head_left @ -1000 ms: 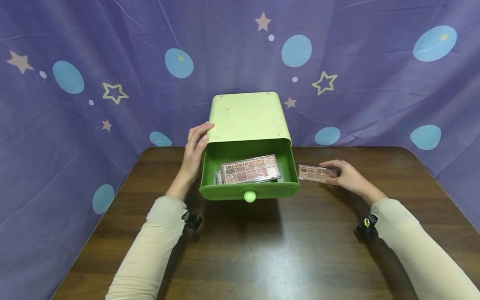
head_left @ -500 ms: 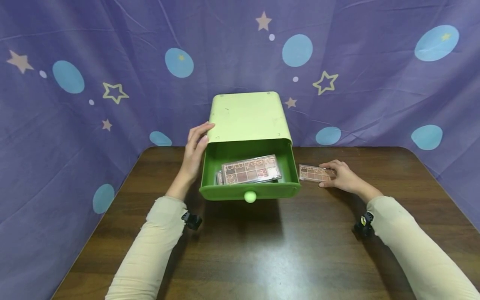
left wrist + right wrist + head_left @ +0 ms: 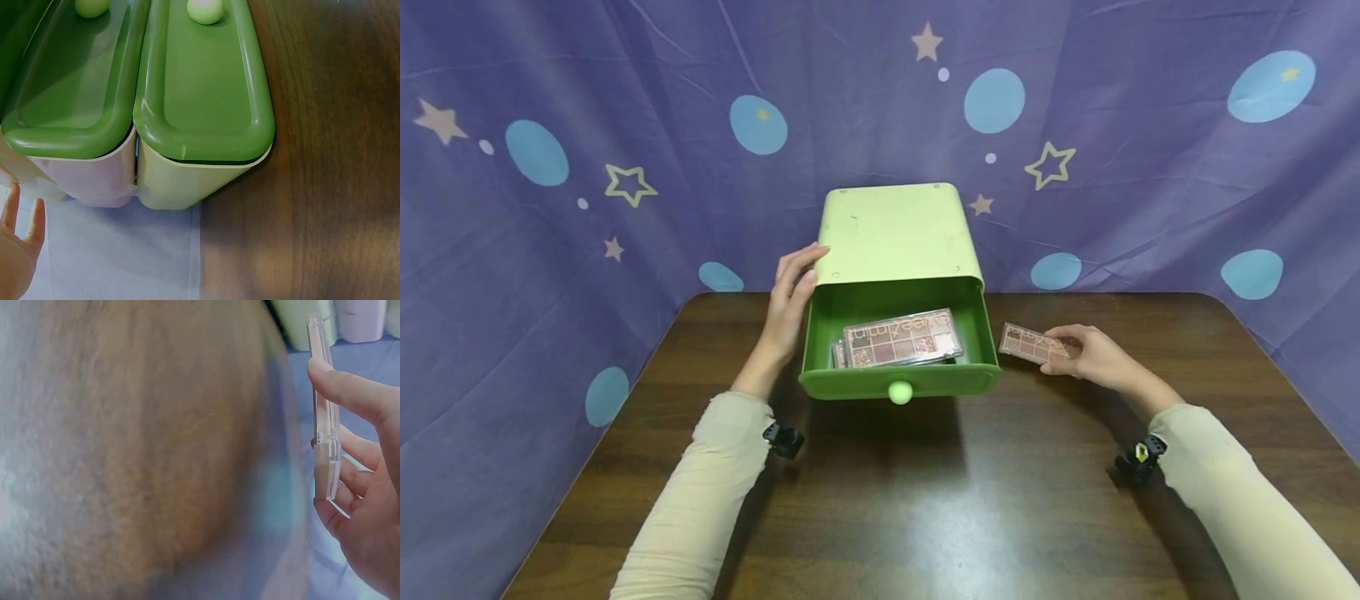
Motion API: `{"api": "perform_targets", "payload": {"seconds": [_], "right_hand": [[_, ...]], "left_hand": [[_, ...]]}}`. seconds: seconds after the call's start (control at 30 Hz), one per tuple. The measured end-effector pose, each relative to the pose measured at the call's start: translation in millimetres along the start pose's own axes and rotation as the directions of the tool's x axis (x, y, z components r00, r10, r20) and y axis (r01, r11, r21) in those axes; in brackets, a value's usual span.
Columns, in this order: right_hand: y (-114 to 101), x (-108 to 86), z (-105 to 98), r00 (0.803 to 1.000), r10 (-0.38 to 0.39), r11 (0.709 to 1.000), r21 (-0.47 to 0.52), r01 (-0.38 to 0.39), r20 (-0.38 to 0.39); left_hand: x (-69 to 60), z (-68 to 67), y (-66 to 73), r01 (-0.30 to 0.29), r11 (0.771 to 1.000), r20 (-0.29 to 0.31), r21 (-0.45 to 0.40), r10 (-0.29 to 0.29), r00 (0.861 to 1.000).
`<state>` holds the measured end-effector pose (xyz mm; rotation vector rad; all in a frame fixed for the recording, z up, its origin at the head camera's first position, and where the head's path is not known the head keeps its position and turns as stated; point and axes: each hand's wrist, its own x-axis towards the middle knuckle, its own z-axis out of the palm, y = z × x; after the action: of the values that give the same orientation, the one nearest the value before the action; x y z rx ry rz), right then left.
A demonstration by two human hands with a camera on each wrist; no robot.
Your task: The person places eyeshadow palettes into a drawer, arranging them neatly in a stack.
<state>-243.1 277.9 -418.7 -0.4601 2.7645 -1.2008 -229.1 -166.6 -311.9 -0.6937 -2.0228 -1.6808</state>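
My right hand (image 3: 1093,358) pinches an eyeshadow palette (image 3: 1024,342) by its right end, to the right of the green drawer (image 3: 827,385). In the right wrist view the palette (image 3: 324,412) shows edge-on, held between thumb and fingers. My left hand (image 3: 786,308) rests against the left side of the pale green drawer unit (image 3: 891,237), its fingertips at the top edge. The top drawer stands pulled out by its round knob (image 3: 900,392). Inside lies another eyeshadow palette (image 3: 902,339), tilted on top of at least one more clear case (image 3: 838,355).
Below the top drawer, the left wrist view shows further drawers with green fronts (image 3: 206,94) in a pink housing (image 3: 100,181) and a pale yellow housing (image 3: 169,181). Brown wooden table (image 3: 880,517) lies around the unit. A purple patterned curtain (image 3: 865,100) hangs behind.
The palette in my right hand has shifted slightly right and turned, its left end now farther back. My left hand, the drawer and the palettes inside it have stayed put.
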Motion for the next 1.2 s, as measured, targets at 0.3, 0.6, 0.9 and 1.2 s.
{"api": "perform_targets", "payload": {"seconds": [0.3,0.6,0.9,1.2], "right_hand": [[-22,-16.1,-14,0.99,-0.064,0.991,-0.125,0.048,-0.125],[-42,-29.9,-20,0.961,-0.172,0.981,-0.13,0.146,-0.218],[-65,-45.5,-23,0.92,-0.256,0.966,-0.115,0.232,-0.296],[-89,-54.3,-29,0.836,-0.437,0.899,-0.166,0.404,-0.332]], "left_hand": [[-0.9,0.2,-0.3,0.008,1.0,0.003,0.0,-0.008,1.0],[0.1,-0.1,-0.5,-0.001,1.0,-0.001,-0.012,0.001,1.0],[-0.1,0.1,-0.4,-0.003,1.0,0.001,-0.013,0.003,1.0],[-0.2,0.4,-0.1,0.0,1.0,-0.001,-0.011,0.0,1.0]]}}
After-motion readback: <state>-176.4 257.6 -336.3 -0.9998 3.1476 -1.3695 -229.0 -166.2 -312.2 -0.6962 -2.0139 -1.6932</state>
